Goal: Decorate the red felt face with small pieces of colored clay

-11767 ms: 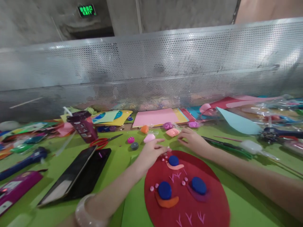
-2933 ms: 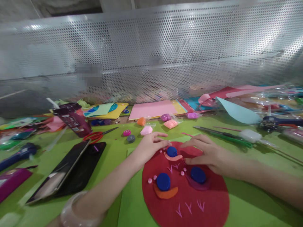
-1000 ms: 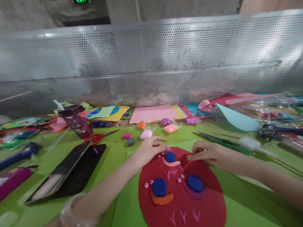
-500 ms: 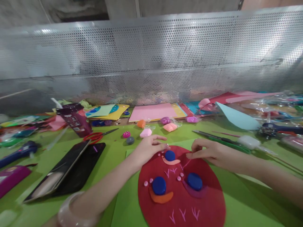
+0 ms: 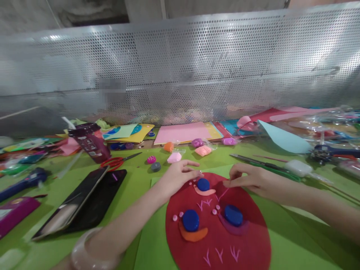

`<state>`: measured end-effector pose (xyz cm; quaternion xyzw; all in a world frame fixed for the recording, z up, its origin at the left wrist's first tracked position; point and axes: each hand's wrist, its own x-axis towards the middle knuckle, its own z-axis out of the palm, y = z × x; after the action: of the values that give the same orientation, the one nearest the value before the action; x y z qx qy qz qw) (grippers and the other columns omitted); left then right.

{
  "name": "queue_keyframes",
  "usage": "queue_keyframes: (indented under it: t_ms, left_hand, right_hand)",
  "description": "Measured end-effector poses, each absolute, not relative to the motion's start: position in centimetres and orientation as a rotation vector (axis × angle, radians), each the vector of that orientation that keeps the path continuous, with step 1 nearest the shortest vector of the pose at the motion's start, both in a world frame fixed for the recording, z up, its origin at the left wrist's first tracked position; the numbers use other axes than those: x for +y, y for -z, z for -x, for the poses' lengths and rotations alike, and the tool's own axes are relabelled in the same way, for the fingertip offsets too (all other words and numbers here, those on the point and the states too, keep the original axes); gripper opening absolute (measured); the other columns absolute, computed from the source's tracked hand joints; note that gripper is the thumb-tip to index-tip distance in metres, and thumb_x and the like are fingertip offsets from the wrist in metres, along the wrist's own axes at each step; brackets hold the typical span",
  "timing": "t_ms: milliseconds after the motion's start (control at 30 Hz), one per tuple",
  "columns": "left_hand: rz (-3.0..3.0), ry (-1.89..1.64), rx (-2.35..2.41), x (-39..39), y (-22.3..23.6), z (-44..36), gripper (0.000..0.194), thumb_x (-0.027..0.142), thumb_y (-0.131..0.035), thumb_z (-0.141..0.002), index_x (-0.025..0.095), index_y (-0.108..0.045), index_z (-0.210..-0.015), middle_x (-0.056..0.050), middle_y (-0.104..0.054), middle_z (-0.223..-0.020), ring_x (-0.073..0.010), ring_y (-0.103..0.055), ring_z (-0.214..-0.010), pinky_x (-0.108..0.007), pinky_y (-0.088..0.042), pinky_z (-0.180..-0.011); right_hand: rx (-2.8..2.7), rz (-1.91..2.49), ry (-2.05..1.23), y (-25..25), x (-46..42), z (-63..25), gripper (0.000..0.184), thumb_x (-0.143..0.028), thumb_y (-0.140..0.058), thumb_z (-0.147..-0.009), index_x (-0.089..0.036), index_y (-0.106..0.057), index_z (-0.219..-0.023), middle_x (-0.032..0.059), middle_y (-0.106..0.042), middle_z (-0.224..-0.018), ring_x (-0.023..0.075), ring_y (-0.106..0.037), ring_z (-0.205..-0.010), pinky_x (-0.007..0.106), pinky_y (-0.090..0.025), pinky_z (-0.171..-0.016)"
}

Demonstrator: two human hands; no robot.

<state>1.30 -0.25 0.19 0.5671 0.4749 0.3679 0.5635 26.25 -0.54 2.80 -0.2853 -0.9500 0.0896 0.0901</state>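
Note:
A red oval sheet (image 5: 247,243) lies on the green table (image 5: 140,187), bearing three blue discs (image 5: 190,219), orange and purple clay crescents, pink dots and thin pink strokes. My left hand (image 5: 177,175) rests at the oval's top left edge, fingers pressed together on something tiny beside the top blue disc (image 5: 203,184). My right hand (image 5: 249,179) pinches a thin pink clay strand (image 5: 224,193) that runs down onto the oval just right of that disc.
Clay lumps (image 5: 203,150) and coloured paper (image 5: 182,133) lie behind the oval. Red scissors (image 5: 116,162), a dark carton (image 5: 90,143) and a black tablet (image 5: 81,204) sit at left. Green-handled tools (image 5: 261,163) and plastic bags lie at right. A perforated metal screen (image 5: 197,75) closes the back.
My right hand left the flat pose by the right blue disc, rose to the oval's upper edge and pinched a pink strand. The left hand barely moved.

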Motion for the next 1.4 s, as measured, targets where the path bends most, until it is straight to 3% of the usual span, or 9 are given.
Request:
queue_keyframes:
  t_ms: [1400]
  left_hand:
    - [-1.332, -0.845, 1.127, -0.29, -0.48, -1.37, 0.024, 0.023, -0.064, -0.076, 0.015, -0.058, -0.098, -0.009, -0.073, -0.089, -0.0212, -0.066, -0.090, -0.034, -0.046, -0.086]
  right_hand:
    - [-2.834, 0.836, -0.204, -2.09, -0.34, -26.63, 0.047, -0.007, -0.028, -0.086, -0.025, -0.065, -0.110, 0.0087, -0.056, -0.094, 0.0152, -0.054, -0.078, 0.028, -0.044, -0.065]
